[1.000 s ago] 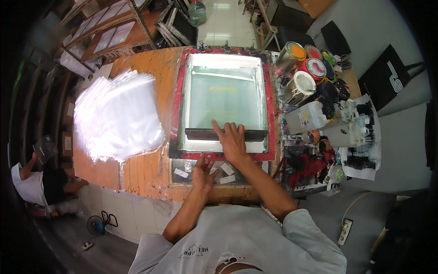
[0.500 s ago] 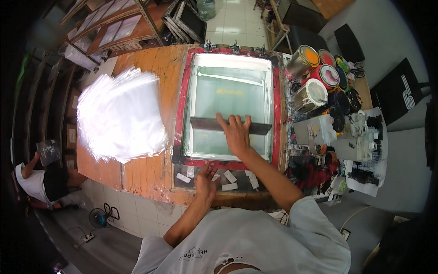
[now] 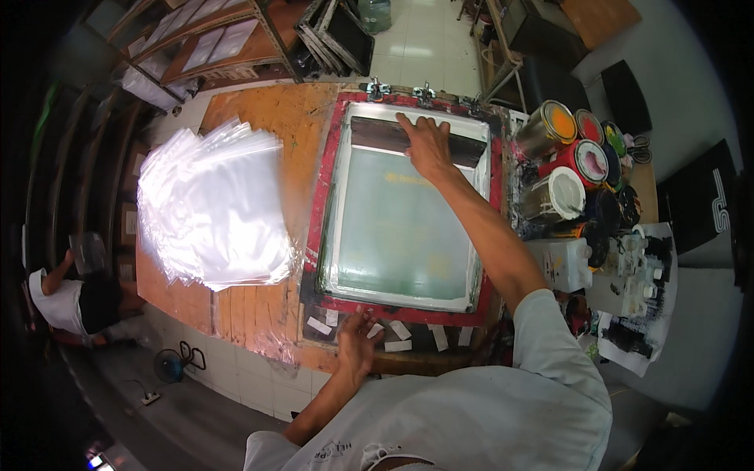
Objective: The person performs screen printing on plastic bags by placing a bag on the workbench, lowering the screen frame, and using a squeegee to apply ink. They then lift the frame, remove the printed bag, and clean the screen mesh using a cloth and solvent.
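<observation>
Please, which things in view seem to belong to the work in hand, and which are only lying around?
Seem to belong:
dark bar, in the right hand;
red-edged screen frame, under the bar, with the left hand at its near edge.

Seem only lying around:
clear plastic sheets, perhaps stock;
paint cans;
plastic jug;
fan.

Pretty sure this is a print workshop, folks. Dead giveaway is the rectangular mesh screen with a paint-smeared red frame, held by silvery metal clamps on a stained orange-brown wooden table. Then there's the crowd of round open cans with orange, red and whitish paint, black-edged rectangular frames leaning together, and a metal rack with brown shelves carrying pale flat sheets. Definitely not somebody's kitchen lol.
</observation>
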Demonstrator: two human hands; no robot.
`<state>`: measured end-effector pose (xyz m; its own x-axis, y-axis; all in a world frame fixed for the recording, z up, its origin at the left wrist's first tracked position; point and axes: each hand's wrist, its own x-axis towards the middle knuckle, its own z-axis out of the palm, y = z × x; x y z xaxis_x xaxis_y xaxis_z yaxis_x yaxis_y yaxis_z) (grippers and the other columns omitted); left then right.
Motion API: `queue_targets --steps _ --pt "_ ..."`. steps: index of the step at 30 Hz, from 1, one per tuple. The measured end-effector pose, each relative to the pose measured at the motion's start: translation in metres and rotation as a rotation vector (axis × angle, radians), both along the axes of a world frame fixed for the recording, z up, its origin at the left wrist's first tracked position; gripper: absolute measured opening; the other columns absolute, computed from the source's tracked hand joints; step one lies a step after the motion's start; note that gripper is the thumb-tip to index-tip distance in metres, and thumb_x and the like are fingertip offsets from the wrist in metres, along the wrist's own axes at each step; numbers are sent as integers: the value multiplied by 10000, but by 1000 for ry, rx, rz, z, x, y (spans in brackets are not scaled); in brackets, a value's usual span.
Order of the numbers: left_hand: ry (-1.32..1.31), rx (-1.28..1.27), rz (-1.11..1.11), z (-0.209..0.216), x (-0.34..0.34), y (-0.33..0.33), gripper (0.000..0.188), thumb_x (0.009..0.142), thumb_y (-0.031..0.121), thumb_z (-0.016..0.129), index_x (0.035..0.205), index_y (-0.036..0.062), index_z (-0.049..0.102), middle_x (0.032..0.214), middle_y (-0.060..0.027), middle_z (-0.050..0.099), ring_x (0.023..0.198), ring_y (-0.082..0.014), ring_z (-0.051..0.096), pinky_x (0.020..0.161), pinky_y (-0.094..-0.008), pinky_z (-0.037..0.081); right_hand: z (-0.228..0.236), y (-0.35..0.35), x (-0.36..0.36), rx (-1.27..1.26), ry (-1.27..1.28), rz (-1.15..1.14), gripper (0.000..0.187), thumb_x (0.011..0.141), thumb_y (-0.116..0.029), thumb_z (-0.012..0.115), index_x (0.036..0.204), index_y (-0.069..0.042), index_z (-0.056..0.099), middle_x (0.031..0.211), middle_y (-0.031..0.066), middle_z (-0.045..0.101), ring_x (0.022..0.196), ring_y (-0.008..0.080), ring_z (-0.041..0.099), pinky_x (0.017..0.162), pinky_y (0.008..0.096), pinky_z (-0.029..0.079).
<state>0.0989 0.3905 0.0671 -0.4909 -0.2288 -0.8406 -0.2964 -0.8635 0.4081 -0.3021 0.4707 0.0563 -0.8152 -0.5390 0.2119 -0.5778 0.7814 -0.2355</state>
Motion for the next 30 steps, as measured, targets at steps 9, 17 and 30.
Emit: queue_targets --steps 9,17,30 --pt "111 -3 -38 17 2 -9 265 929 299 761 1019 159 555 1004 -20 657 993 -193 623 925 -451 446 2 3 67 53 203 -29 598 888 -19 582 1458 -194 537 967 75 579 992 254 554 912 490 359" --pt "241 -91 -52 44 -5 -16 200 953 262 709 1040 118 603 1009 -40 657 961 -225 637 921 -437 488 81 26 264 -7 39 15 718 824 64 591 1485 -209 534 925 67 495 935 263 502 900 494 331" --pt "1011 -372 -250 110 -106 -71 465 920 154 650 1344 14 518 1295 -110 607 1185 -256 603 1089 -439 450 249 21 198 -237 422 22 466 923 -421 695 1262 -103 673 781 107 563 769 288 555 766 455 355"
